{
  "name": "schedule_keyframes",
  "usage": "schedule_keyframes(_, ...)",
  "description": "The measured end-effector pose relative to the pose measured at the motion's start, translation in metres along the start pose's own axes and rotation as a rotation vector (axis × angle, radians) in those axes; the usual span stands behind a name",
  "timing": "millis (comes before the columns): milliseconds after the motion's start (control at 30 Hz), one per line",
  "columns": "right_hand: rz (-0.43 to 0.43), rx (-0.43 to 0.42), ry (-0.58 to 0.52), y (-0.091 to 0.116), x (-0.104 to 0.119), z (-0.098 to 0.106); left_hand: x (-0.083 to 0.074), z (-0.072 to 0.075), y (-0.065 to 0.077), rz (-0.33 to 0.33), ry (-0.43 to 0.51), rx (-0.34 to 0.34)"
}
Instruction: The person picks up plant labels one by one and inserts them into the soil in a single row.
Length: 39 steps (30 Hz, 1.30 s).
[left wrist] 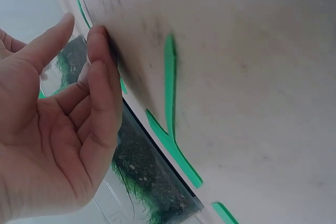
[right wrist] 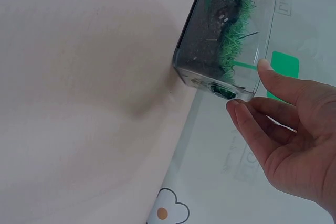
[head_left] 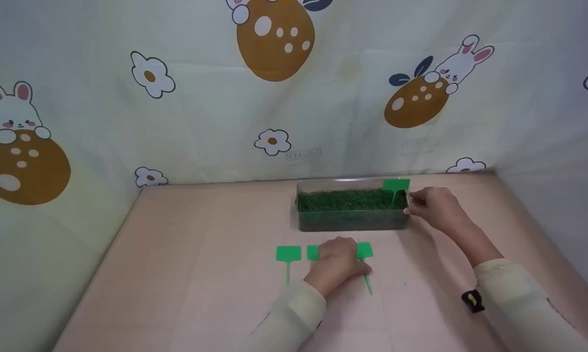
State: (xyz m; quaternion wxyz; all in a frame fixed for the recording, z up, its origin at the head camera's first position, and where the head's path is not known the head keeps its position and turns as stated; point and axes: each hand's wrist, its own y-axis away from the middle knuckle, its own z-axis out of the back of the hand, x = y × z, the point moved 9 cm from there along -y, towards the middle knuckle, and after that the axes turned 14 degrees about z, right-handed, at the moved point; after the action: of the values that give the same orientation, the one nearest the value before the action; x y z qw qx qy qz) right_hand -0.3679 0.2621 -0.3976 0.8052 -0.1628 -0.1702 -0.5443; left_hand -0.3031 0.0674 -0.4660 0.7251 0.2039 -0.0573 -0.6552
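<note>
A clear plastic box (head_left: 353, 221) holding dark soil and green grass (head_left: 342, 199) stands at the back of the table. One green T-shaped plant label (head_left: 396, 185) is upright in the grass at its right end. There my right hand (head_left: 438, 208) pinches the box, the thumb at the upper rim and the fingertips against the end wall. My left hand (head_left: 340, 259) is low over the table among the flat labels, its fingers loosely bent with nothing between them. It partly covers the middle label (head_left: 313, 252) and overlaps the right label (head_left: 365, 250). Left of it lies another label (head_left: 288, 253).
A pale cloth backdrop (head_left: 210, 117) with rabbits and flowers rises right behind the box and along both sides of the table (head_left: 166, 274). A small black object (head_left: 472, 300) sits by the right sleeve.
</note>
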Motion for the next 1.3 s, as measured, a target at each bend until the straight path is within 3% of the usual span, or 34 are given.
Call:
schedule_keyframes(200, -0.006, 0.001, -0.012, 0.001, -0.001, -0.001, -0.008, -0.003, 0.0, -0.011, -0.042, 0.003)
schedule_keyframes(533, -0.003, 0.001, -0.012, 0.001, -0.002, -0.001, -0.001, -0.005, -0.002, 0.028, 0.024, 0.052)
schedule_keyframes(800, 0.022, -0.024, -0.01, 0.0, -0.002, -0.001, -0.002, -0.005, 0.0, 0.013, 0.038, 0.062)
schedule_keyframes(1033, 0.007, -0.023, -0.018, 0.001, -0.003, -0.001, 0.002, -0.002, 0.001, -0.006, 0.138, 0.101)
schedule_keyframes(1300, 0.003, -0.02, -0.035, 0.001, -0.003, -0.001, 0.003, -0.001, 0.002, -0.08, 0.273, 0.148)
